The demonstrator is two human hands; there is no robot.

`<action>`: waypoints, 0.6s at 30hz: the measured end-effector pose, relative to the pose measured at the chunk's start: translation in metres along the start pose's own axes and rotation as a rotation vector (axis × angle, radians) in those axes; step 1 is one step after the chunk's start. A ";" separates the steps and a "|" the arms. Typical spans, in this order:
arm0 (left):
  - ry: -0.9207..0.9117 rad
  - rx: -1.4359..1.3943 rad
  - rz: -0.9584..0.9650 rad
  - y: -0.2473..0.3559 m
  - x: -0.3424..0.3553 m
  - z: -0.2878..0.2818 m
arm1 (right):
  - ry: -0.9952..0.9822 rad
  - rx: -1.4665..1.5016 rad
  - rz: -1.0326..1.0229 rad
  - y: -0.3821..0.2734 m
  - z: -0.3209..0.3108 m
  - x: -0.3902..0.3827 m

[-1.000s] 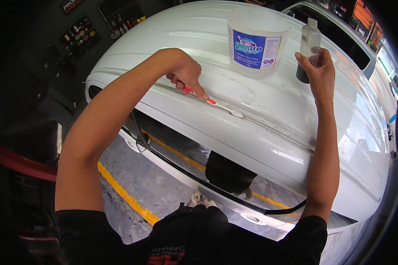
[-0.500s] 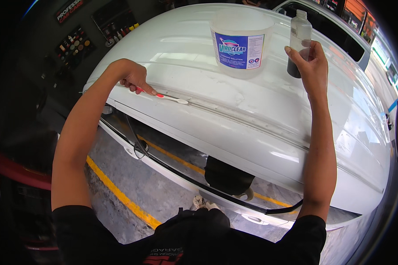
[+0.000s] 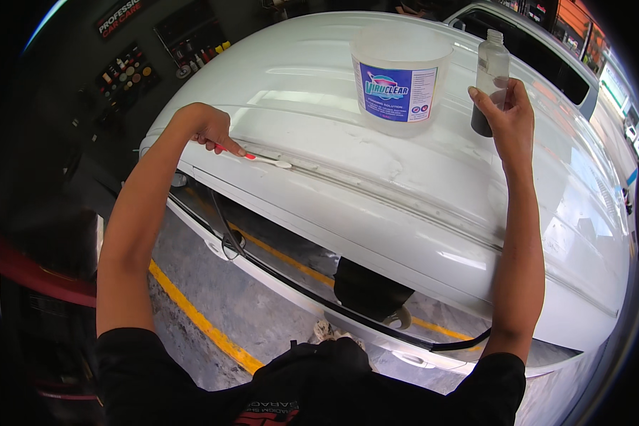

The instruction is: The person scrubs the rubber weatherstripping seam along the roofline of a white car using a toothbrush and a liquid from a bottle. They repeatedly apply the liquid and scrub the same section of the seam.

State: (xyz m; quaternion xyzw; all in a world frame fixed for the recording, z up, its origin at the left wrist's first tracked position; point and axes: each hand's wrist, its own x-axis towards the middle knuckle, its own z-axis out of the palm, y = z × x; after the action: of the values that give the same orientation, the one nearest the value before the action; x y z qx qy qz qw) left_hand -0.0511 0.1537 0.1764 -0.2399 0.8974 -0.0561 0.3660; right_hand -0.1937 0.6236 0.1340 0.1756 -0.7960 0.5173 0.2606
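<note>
My left hand (image 3: 213,131) grips a red-and-white toothbrush (image 3: 270,160), its head resting along a grimy seam (image 3: 362,192) in the white vehicle roof (image 3: 291,106). At the upper right, my right hand (image 3: 508,117) holds a clear plastic bottle (image 3: 492,53), uncapped and upright, with dark liquid in its lower part. A translucent plastic bucket (image 3: 401,57) with a blue-and-white label stands on the roof, left of the bottle and beyond the seam.
Below the roof edge is the open window (image 3: 284,255) with black trim and a floor (image 3: 199,298) marked by yellow lines. Dark wall shelves (image 3: 128,71) hold small items at upper left. Another vehicle (image 3: 547,50) stands behind, and a red object (image 3: 42,277) is at far left.
My left hand has slid leftward along the seam with the toothbrush since a second ago. The bottle remains upright in my right hand, shifting only slightly in view.
</note>
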 end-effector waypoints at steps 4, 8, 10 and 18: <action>0.074 0.068 0.366 0.107 -0.021 -0.006 | -0.037 -0.090 0.039 0.004 -0.002 -0.001; 0.074 0.088 0.280 0.086 -0.013 -0.012 | -0.002 -0.062 0.009 0.020 -0.008 0.000; 0.003 0.043 0.062 0.013 0.002 -0.006 | 0.003 0.006 -0.004 0.015 -0.002 0.003; 0.026 -0.044 0.272 0.096 -0.015 0.009 | -0.045 -0.075 0.036 0.007 0.010 -0.010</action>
State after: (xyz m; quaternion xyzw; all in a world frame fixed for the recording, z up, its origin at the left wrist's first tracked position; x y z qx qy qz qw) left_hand -0.0732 0.2455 0.1529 -0.1231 0.9273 0.0105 0.3533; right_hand -0.1917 0.6169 0.1199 0.1631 -0.8234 0.4878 0.2399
